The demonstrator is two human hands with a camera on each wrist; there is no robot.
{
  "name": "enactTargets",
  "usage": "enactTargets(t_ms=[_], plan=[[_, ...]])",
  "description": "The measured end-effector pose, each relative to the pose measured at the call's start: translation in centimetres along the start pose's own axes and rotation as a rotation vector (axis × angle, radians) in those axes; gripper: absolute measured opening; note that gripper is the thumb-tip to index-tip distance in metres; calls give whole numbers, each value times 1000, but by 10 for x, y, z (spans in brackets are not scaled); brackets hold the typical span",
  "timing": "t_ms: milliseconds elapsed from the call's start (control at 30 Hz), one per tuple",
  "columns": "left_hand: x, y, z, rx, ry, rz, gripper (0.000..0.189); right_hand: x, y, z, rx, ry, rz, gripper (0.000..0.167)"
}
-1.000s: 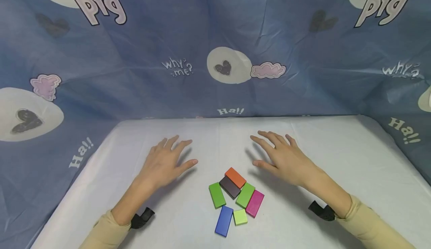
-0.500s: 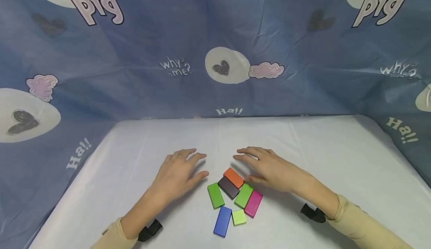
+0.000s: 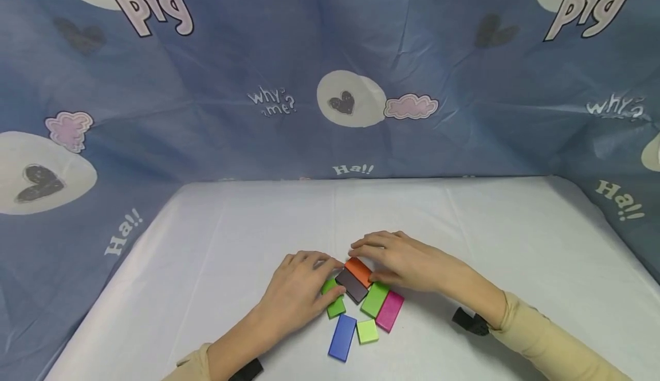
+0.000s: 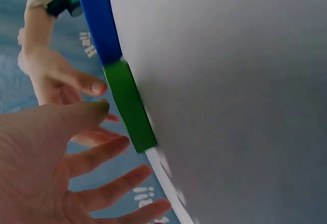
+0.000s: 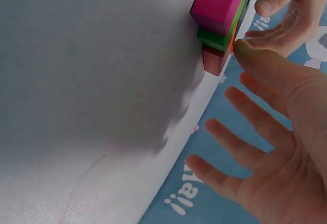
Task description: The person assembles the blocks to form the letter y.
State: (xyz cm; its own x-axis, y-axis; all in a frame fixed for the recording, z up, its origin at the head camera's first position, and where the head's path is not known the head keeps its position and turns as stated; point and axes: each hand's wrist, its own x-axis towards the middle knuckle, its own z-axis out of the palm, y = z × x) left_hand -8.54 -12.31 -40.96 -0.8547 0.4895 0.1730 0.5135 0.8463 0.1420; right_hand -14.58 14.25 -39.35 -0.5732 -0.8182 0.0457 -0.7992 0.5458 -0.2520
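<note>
Nearest to the person, a blue block (image 3: 342,338) and a small lime block (image 3: 368,332) lie on the white table cover (image 3: 258,215). Behind them, a magenta block (image 3: 390,312) and a green block (image 3: 376,300) lie side by side. The left hand (image 3: 296,292) is over another green block (image 3: 336,309), fingers spread, gripping nothing; if the thumb touches, one cannot tell. Farther, beside a dark block (image 3: 353,286) and an orange block (image 3: 360,271), the right hand (image 3: 407,260) has its fingers apart, holding nothing. At the back hangs a blue printed cloth (image 3: 232,146).
</note>
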Motion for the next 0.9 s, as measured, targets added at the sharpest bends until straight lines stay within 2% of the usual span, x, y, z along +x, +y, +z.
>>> enactTargets(t_ms=[433,667,900], plan=[[1,29,0,139,-4,94,39,3,0,2,59,-45,-3,51],[3,31,-1,166,-30,97,38,4,4,3,17,-28,-23,50],[5,30,-3,187,-22,109,34,3,8,4,-63,15,-17,48]])
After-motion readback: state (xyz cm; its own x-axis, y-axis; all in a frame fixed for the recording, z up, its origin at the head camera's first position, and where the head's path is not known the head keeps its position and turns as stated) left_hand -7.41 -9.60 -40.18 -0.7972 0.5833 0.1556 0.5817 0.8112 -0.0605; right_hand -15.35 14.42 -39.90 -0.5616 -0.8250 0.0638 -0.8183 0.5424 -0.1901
